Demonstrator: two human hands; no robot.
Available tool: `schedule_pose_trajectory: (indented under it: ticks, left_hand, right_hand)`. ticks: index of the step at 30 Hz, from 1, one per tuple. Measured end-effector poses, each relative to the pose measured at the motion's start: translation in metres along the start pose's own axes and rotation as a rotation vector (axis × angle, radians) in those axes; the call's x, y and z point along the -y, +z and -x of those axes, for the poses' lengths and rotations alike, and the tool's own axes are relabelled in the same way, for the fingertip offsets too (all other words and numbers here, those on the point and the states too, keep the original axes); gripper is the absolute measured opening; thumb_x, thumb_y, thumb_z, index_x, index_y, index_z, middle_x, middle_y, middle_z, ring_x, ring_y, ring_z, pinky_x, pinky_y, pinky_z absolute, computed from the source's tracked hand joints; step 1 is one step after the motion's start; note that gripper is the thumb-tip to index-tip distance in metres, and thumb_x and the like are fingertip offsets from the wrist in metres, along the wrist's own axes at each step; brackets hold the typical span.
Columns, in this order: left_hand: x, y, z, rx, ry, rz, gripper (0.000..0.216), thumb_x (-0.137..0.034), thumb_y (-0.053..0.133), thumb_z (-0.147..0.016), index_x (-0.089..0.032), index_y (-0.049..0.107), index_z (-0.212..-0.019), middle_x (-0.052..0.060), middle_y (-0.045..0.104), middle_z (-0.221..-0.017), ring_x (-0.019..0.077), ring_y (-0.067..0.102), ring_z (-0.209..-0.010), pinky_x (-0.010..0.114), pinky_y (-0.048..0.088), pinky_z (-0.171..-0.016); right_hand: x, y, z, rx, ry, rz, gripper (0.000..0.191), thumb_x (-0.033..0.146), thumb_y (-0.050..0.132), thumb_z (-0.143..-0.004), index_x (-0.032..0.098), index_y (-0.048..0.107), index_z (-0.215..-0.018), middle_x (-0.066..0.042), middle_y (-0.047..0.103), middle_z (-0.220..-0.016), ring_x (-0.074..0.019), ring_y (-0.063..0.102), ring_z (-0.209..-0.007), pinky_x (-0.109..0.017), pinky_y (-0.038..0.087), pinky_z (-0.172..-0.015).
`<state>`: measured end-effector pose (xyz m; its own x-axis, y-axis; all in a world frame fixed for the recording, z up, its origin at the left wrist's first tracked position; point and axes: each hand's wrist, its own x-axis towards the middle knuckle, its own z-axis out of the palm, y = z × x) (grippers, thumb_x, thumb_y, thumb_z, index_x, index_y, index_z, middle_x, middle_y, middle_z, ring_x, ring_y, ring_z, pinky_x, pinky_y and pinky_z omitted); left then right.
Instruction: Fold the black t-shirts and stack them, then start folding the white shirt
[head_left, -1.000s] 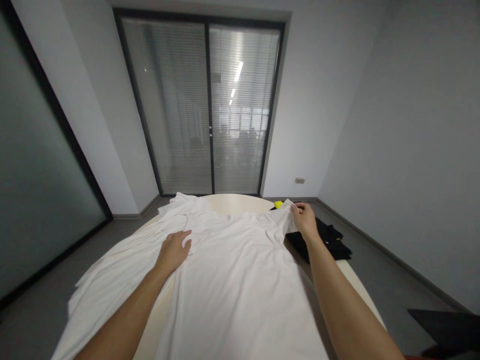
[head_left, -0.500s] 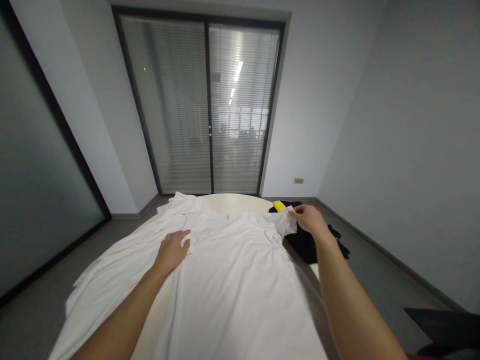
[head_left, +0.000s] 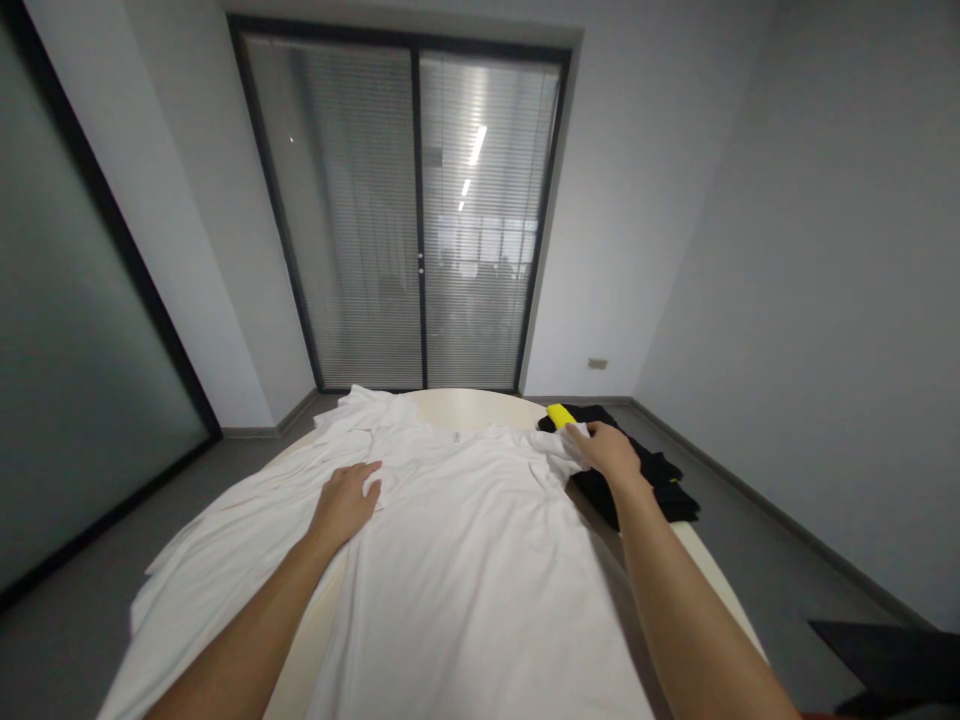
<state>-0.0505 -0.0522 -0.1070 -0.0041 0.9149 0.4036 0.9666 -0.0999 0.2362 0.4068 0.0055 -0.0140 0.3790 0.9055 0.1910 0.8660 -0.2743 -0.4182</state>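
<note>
A white T-shirt (head_left: 465,540) lies spread flat on a pale round table (head_left: 457,405), collar at the far side. My left hand (head_left: 346,500) rests flat on the shirt near its left shoulder, fingers apart. My right hand (head_left: 609,452) lies on the shirt's right sleeve at the table's right edge, fingers curled over the cloth. Other white garments (head_left: 225,540) lie under and left of the shirt.
A pile of black clothing (head_left: 645,475) with a yellow item (head_left: 559,415) on it sits at the table's right side, just beyond my right hand. Glass doors with blinds (head_left: 420,220) stand behind the table. A dark object (head_left: 892,655) shows at lower right.
My right hand held the right sleeve lifted and out to the right; now the hand has come back down and the sleeve lies lower on the table. The left hand has stayed put.
</note>
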Motion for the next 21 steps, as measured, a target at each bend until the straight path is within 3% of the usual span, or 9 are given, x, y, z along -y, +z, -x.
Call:
schedule_pose_trajectory:
  ticks: [5,10,17,21]
  left_hand:
    - [-0.001,-0.002,0.0,0.019,-0.01,-0.007,0.042,-0.028,0.049,-0.093,-0.02,0.065,-0.131,0.008,0.069,-0.127,0.0267,0.06,-0.118,0.04,0.045,-0.105]
    - [-0.004,-0.005,0.0,0.029,-0.011,-0.012,0.042,-0.028,0.048,-0.093,-0.018,0.065,-0.131,0.008,0.068,-0.128,0.0272,0.059,-0.119,0.039,0.044,-0.106]
    - [-0.004,-0.005,0.0,0.023,-0.034,0.006,0.041,-0.027,0.05,-0.093,-0.02,0.065,-0.131,0.009,0.068,-0.129,0.0273,0.059,-0.119,0.041,0.044,-0.106]
    - [-0.004,-0.005,0.0,0.017,-0.049,0.02,0.04,-0.027,0.051,-0.092,-0.022,0.065,-0.13,0.008,0.068,-0.128,0.0267,0.059,-0.119,0.041,0.044,-0.105]
  right_hand:
    - [-0.002,0.01,-0.016,-0.097,0.026,-0.136,0.039,0.049,0.051,-0.089,0.02,0.073,-0.099,-0.012,0.074,-0.095,-0.027,0.069,-0.091,-0.032,0.049,-0.075]
    - [-0.002,0.005,-0.047,-0.161,0.012,-0.146,0.042,0.041,0.043,-0.095,0.013,0.069,-0.113,-0.017,0.073,-0.106,-0.0236,0.068,-0.097,-0.027,0.048,-0.078]
    - [-0.009,0.002,-0.058,-0.036,0.066,-0.017,0.044,0.027,0.061,-0.081,0.013,0.066,-0.123,-0.021,0.07,-0.112,-0.0302,0.068,-0.102,-0.036,0.05,-0.083]
    - [0.008,-0.003,-0.052,-0.06,-0.009,0.144,0.048,0.023,0.055,-0.085,0.016,0.061,-0.131,-0.022,0.064,-0.122,-0.0322,0.063,-0.11,-0.043,0.048,-0.089]
